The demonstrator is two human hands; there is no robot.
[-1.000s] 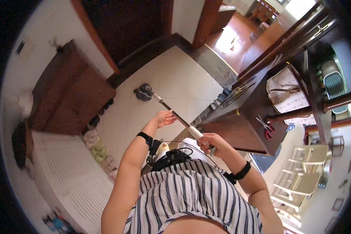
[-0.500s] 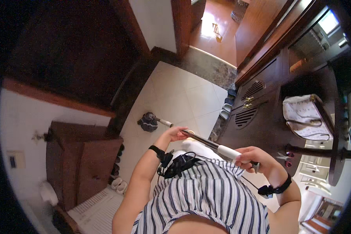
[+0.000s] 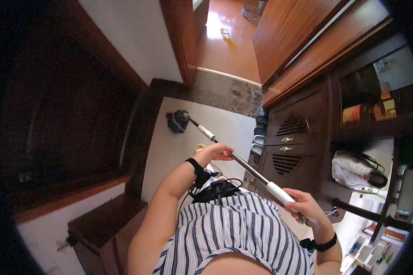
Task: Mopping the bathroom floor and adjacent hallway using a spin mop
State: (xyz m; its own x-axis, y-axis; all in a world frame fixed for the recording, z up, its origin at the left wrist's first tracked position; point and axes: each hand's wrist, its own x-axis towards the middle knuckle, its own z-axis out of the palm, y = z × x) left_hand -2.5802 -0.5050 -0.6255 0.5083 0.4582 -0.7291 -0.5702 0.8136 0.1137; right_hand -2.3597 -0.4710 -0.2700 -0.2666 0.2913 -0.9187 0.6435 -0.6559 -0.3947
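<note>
A mop runs diagonally across the view, its dark grey head (image 3: 176, 122) resting on the pale tiled floor (image 3: 215, 119) near the dark threshold. Its metal pole (image 3: 251, 168) has white sleeves and slopes up towards my body. My left hand (image 3: 220, 152) is closed around the middle of the pole. Nearer the upper end, my right hand (image 3: 304, 206) grips the pole just behind the white handle sleeve (image 3: 279, 192). Black bands with small devices sit on both wrists.
Slippers (image 3: 258, 139) stand along the base of the dark shoe cabinet (image 3: 289, 133) on the right. A whitish bag (image 3: 351, 168) rests on a shelf. To the lower left is a brown cabinet (image 3: 108, 220). Beyond the stone threshold (image 3: 227, 95) is a wooden floor (image 3: 236, 59).
The mop head has moved forward along the floor, towards the threshold. Both hands keep their hold on the pole. My view has shifted, and a light slipper now shows beside my left hand.
</note>
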